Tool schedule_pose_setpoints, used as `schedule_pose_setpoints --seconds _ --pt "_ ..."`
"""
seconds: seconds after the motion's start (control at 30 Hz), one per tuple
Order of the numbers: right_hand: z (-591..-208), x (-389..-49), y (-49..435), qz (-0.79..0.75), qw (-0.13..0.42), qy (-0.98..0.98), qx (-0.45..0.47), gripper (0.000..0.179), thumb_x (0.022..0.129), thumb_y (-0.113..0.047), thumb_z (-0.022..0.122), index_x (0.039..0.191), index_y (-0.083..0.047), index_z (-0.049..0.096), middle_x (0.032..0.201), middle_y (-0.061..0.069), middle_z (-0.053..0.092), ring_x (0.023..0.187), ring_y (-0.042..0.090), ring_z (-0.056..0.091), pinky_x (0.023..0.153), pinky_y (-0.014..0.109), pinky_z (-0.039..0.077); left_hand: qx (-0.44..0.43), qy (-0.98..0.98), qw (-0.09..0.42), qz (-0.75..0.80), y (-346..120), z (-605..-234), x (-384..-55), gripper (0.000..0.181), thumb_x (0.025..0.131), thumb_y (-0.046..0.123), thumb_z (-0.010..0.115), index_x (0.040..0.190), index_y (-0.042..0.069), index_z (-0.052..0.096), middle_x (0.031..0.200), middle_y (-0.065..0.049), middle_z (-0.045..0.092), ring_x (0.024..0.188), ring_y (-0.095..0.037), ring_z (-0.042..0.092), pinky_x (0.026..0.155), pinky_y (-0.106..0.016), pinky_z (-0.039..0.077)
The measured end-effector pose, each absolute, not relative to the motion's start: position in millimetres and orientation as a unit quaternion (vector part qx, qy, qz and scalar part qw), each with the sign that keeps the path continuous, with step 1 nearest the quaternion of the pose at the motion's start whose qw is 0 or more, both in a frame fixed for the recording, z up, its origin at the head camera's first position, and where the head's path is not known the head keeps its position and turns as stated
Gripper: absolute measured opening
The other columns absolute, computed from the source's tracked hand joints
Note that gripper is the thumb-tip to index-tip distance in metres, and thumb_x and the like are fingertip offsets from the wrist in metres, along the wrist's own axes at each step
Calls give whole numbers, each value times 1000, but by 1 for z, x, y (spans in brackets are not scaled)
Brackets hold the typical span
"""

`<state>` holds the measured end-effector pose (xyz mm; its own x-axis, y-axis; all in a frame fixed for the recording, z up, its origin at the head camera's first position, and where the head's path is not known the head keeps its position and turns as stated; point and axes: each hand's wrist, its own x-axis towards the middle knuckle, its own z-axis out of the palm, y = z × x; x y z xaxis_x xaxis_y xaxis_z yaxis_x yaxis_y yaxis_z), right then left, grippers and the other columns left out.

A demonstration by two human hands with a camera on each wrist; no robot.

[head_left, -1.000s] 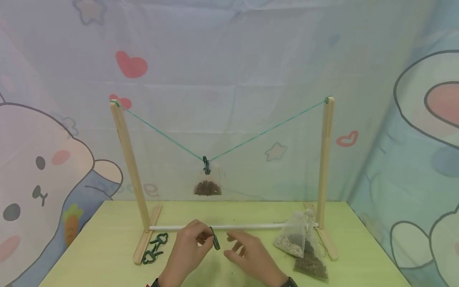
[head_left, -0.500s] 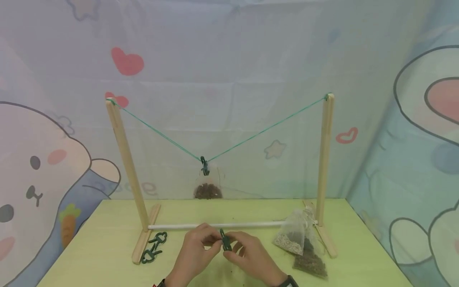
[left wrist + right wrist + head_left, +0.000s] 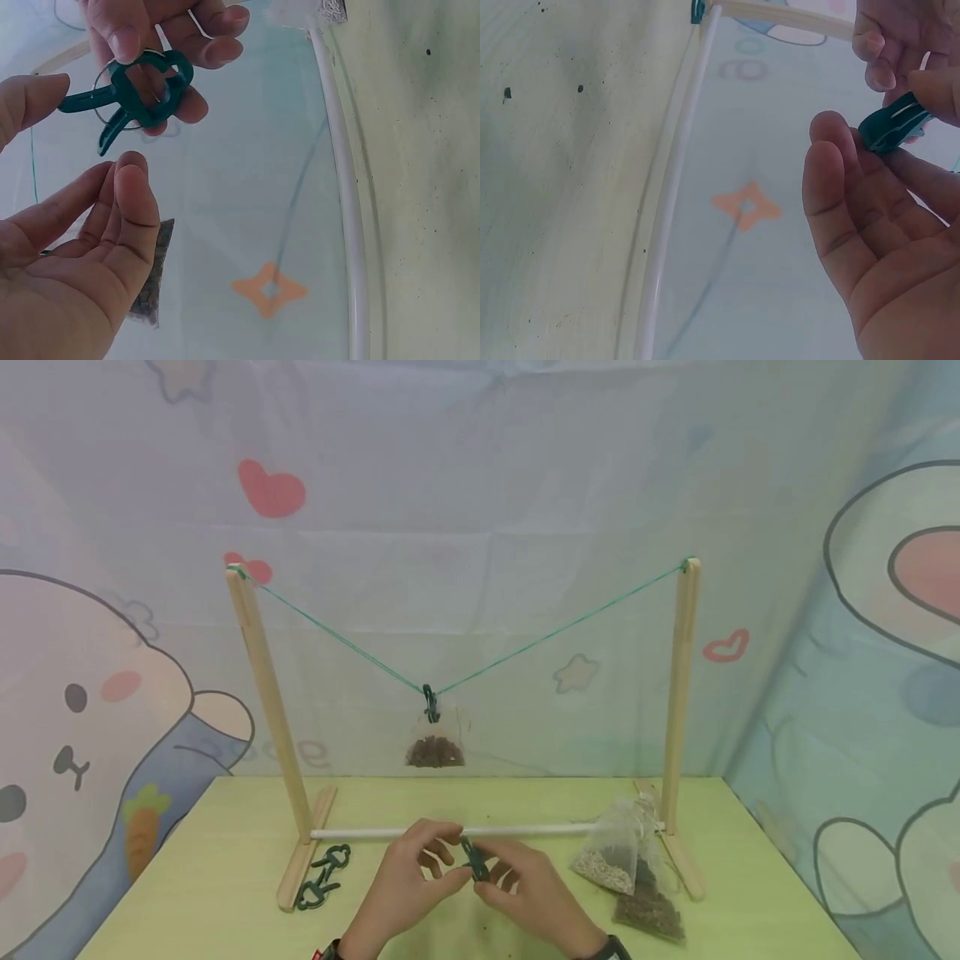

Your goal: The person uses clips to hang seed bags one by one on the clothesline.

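My right hand (image 3: 536, 889) pinches a dark green spring plant clip (image 3: 146, 94) between thumb and fingers, in front of the frame. In the left wrist view, the clip's round loop lies in that hand and its two handles point to my left hand (image 3: 408, 881). The left thumb touches the end of one handle, while the left fingers are bent and stand apart from the other. Another green clip (image 3: 431, 703) hangs on a green string (image 3: 558, 633), with a clear bag of dark brown pieces (image 3: 435, 752) below it.
Wooden posts (image 3: 678, 702) hold the string's ends, and a white rod (image 3: 360, 834) joins their feet. More green clips (image 3: 318, 889) lie at the left foot. By the right foot lie filled mesh bags, one with pale grains (image 3: 606, 870), another with brown material (image 3: 648, 914).
My right hand has come to the clip and taken it from the left hand's pinch. The left fingers have since spread off it, with the thumb at a handle.
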<state>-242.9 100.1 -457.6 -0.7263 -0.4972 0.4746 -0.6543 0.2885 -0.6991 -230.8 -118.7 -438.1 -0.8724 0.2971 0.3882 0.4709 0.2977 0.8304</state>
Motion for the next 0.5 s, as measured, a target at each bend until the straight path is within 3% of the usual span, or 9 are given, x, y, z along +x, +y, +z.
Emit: schedule_pose_setpoints --seconds 0.2,0.5 --pt "-458 -241 98 477 87 -790 375 42 97 -5 71 138 -2 63 123 18 69 84 8 70 66 27 60 -245 -799 95 -541 -118 -441 -232 33 92 15 81 120 1 71 108 -15 68 81 -8 66 69 -25 57" --pt "-453 -243 109 462 50 -818 338 42 100 -13 70 139 1 61 120 19 69 86 11 70 70 26 59 -212 -801 129 -544 -113 -437 -229 23 87 9 83 109 9 74 94 -2 68 75 -6 65 66 -24 57"
